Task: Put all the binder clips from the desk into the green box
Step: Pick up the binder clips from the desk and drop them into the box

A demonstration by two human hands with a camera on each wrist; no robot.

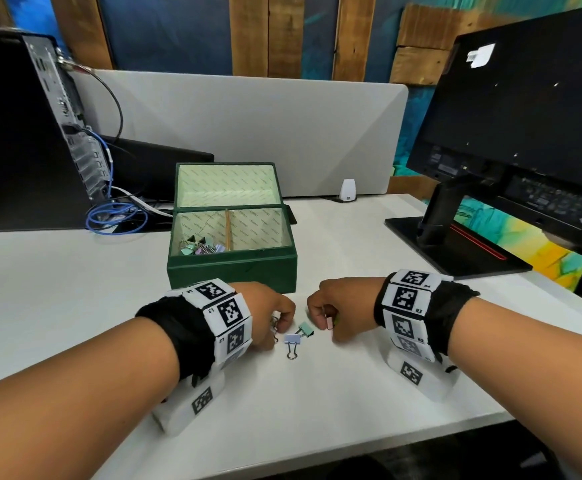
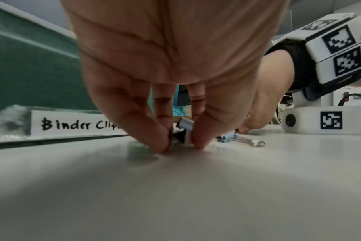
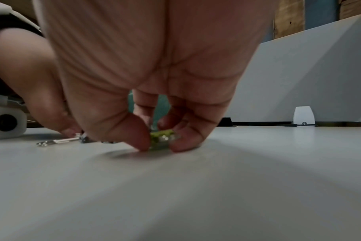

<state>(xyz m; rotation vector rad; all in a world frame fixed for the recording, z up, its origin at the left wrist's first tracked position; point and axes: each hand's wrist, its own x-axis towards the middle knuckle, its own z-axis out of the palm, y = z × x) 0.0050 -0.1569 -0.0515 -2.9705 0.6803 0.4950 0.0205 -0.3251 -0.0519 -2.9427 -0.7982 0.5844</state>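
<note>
From the head view, both hands sit low on the surface (image 1: 351, 393) before the green box (image 1: 232, 271), which already holds clips in its left compartment; a lilac clip (image 1: 292, 339) and a mint clip (image 1: 306, 328) lie between them. The left wrist view shows the left hand (image 2: 175, 81) pinching a clip (image 2: 184, 130). The right wrist view shows the right hand (image 3: 155, 78) pinching a yellow-green clip (image 3: 162, 140).

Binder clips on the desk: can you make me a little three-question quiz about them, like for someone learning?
1. True or false: the green box is open.
2. Which compartment holds the clips in the box: A the left, B the right?
3. Fill in: between the left hand and the right hand, ___ loose clips lie on the desk.

Key:
1. True.
2. A.
3. Two: the lilac clip and the mint clip.
</note>
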